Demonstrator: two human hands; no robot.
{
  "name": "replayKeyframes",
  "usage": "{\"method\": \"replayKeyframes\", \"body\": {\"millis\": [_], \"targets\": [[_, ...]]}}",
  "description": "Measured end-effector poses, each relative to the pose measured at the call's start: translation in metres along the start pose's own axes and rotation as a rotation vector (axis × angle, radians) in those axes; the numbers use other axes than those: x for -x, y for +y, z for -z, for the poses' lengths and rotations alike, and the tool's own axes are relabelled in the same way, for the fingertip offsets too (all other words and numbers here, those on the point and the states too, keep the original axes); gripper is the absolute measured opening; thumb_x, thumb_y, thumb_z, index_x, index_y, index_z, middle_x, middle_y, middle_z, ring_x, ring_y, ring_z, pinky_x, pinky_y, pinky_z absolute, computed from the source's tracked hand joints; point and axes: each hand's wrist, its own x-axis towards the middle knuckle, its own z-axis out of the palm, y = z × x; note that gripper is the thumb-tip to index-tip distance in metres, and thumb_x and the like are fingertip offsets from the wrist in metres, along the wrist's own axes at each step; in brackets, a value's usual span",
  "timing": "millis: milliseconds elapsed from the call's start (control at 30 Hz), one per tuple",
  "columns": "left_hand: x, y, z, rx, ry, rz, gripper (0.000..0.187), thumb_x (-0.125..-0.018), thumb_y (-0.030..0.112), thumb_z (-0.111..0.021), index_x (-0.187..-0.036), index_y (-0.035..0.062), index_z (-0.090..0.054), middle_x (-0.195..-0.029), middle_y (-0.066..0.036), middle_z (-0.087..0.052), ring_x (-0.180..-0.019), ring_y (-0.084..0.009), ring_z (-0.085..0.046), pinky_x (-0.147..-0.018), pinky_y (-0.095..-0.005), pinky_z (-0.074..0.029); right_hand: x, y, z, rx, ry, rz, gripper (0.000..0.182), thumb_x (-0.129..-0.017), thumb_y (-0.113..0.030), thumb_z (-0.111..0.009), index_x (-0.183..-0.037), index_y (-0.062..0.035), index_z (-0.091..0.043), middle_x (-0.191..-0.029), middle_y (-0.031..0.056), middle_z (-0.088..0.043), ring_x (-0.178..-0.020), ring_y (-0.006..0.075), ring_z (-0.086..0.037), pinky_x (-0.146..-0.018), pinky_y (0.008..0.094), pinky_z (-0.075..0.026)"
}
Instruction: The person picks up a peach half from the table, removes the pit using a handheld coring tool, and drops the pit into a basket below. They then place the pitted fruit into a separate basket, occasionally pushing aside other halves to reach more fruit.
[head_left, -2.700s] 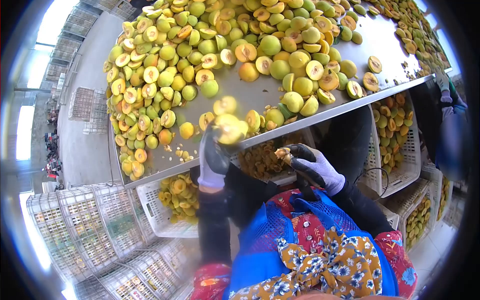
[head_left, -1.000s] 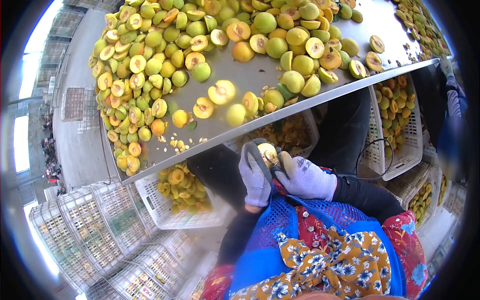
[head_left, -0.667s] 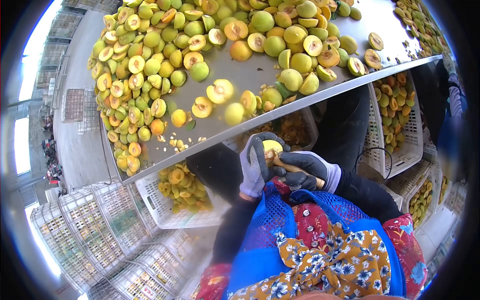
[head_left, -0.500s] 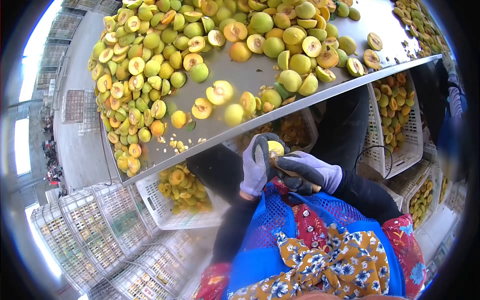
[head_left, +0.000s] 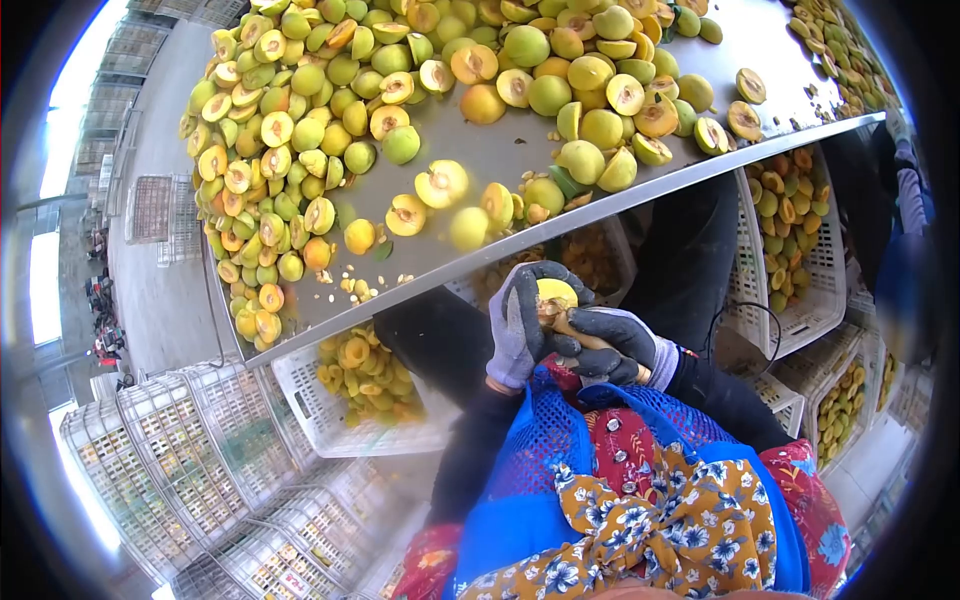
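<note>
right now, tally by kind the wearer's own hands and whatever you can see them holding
Hands: 2 (left hand, right hand)
Fruit: 1, cut
Tool: 1, tan, mostly hidden by the right hand
Total: 4

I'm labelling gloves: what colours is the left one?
The left glove is lavender and blackish, in the head view.
</note>
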Motion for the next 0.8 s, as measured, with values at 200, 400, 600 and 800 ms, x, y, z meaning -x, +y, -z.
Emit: {"method": "replayKeyframes", "body": {"millis": [200,400,600,800], "targets": [[0.023,-0.063,-0.020,0.339,0.118,0.224,0.049,-0.104,0.046,-0.046,-0.106,-0.0012,-0.061,-0.098,-0.012,-0.068,-0.090,-0.0202,-0.067,-0.081,-0.0321,-0.055,0.022,-0.013,-0.048,0.039,-0.254,0.202,0.029,-0.097,-0.024,-0.061,-0.109,0.0022,-0.058,-0.083,0.0125,-0.060,-0.051,0.0109,-0.054,-0.044,0.0236,-0.045],[0.015,-0.003,0.004,0.256,0.097,0.196,0.053,-0.101,0.051,-0.041,-0.122,0.0043,-0.054,-0.111,-0.012,-0.065,-0.102,-0.0240,-0.066,-0.091,-0.0377,-0.054,0.028,-0.045,-0.023,0.267,-0.121,0.135,0.037,-0.102,-0.036,-0.049,-0.099,-0.0010,-0.060,-0.069,0.0064,-0.057,-0.050,0.0088,-0.052,-0.049,0.0232,-0.045],[0.037,-0.014,0.044,0.010,0.194,0.208,0.039,-0.101,0.030,-0.053,-0.125,-0.0006,-0.050,-0.116,-0.017,-0.062,-0.110,-0.0298,-0.063,-0.098,-0.0468,-0.053,0.012,-0.033,-0.029,0.848,0.278,0.262,0.034,-0.101,-0.039,-0.054,-0.098,-0.0056,-0.056,-0.059,-0.0014,-0.049,-0.040,0.0059,-0.043,-0.036,0.0196,-0.033],[0.068,-0.014,0.098,0.584,0.453,0.429,0.053,-0.104,0.048,-0.041,-0.125,0.0006,-0.054,-0.120,-0.023,-0.062,-0.108,-0.0402,-0.064,-0.095,-0.0518,-0.055,-0.003,-0.031,-0.010,1.088,0.310,0.268,0.030,-0.100,-0.032,-0.053,-0.099,-0.0028,-0.058,-0.075,0.0035,-0.059,-0.064,0.0103,-0.059,-0.057,0.0263,-0.045]]}}
